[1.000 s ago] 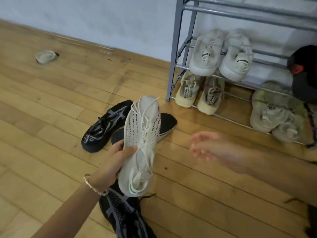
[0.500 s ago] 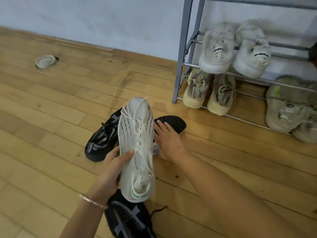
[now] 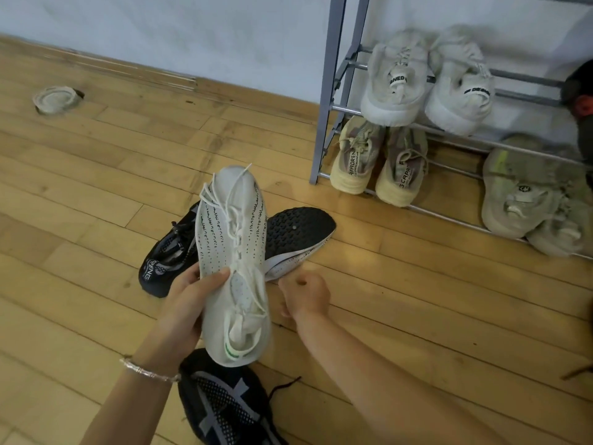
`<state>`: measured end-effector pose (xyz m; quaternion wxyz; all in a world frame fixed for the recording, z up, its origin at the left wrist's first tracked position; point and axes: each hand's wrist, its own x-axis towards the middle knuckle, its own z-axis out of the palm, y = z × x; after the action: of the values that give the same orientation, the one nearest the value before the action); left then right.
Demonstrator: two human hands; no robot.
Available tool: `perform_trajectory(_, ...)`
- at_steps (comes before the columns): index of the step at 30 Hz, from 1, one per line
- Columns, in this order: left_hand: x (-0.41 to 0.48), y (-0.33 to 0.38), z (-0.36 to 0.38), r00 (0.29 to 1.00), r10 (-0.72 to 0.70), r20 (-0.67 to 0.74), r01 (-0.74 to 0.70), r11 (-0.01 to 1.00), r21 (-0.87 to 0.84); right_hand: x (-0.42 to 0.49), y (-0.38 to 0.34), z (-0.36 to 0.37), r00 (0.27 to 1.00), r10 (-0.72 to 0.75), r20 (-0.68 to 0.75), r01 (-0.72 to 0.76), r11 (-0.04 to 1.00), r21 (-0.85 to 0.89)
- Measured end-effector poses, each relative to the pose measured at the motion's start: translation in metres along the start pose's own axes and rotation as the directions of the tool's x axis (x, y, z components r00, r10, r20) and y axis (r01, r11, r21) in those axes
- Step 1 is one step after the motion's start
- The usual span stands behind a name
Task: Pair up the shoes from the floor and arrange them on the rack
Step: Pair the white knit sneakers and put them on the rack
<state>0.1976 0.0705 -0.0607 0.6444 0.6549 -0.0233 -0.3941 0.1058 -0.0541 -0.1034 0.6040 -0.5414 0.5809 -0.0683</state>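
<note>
My left hand (image 3: 186,303) grips a white knit sneaker (image 3: 234,252) by its middle and holds it above the floor, toe pointing away. Behind it its match (image 3: 298,229) lies on its side with the black sole showing. My right hand (image 3: 305,293) is curled at that shoe's heel end and seems to grip it. One black sneaker (image 3: 167,258) lies to the left and another (image 3: 224,406) sits under my left wrist. The grey metal rack (image 3: 324,91) stands at the upper right.
The rack holds a white pair (image 3: 398,81) on a middle shelf, with a beige pair (image 3: 356,159) and a grey-green pair (image 3: 519,194) on the bottom one. A dark shoe (image 3: 580,91) shows at the right edge. A round pale object (image 3: 56,99) lies by the wall.
My right hand came in from the right, pressed flat on the overturned shoe, then slid back to its heel and curled. The left hand kept holding the white sneaker.
</note>
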Motion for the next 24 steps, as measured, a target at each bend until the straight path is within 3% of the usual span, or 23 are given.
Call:
perform_trajectory(1, 0.0, 0.0, 0.0, 1.0, 0.001, -0.004, -0.001, 1.0, 0.001, 0.001, 0.0, 0.006, 0.988, 0.141, 0.061, -0.148, 0.979, 0.141)
perform_trajectory(3, 0.001, 0.0, 0.001, 1.0, 0.006, -0.011, -0.006, 1.0, 0.007, 0.002, -0.005, 0.016, 0.957, 0.262, 0.127, -0.289, 0.907, 0.306)
perform_trajectory(11, -0.002, 0.005, 0.0, 0.999, 0.002, -0.045, 0.0, 0.999, 0.043, 0.008, -0.015, 0.029, 0.905, 0.377, 0.198, -0.422, 0.738, 0.526)
perform_trajectory(19, 0.006, 0.006, 0.0, 0.999, 0.001, -0.041, 0.002, 0.996, 0.088, 0.007, -0.012, 0.022, 0.913, 0.357, 0.199, -0.408, 0.805, 0.431)
perform_trajectory(24, 0.002, -0.007, 0.004, 0.997, -0.073, 0.03, 0.067, 0.985, 0.161, 0.009, -0.021, 0.003, 0.909, 0.328, 0.258, -0.385, 0.898, 0.212)
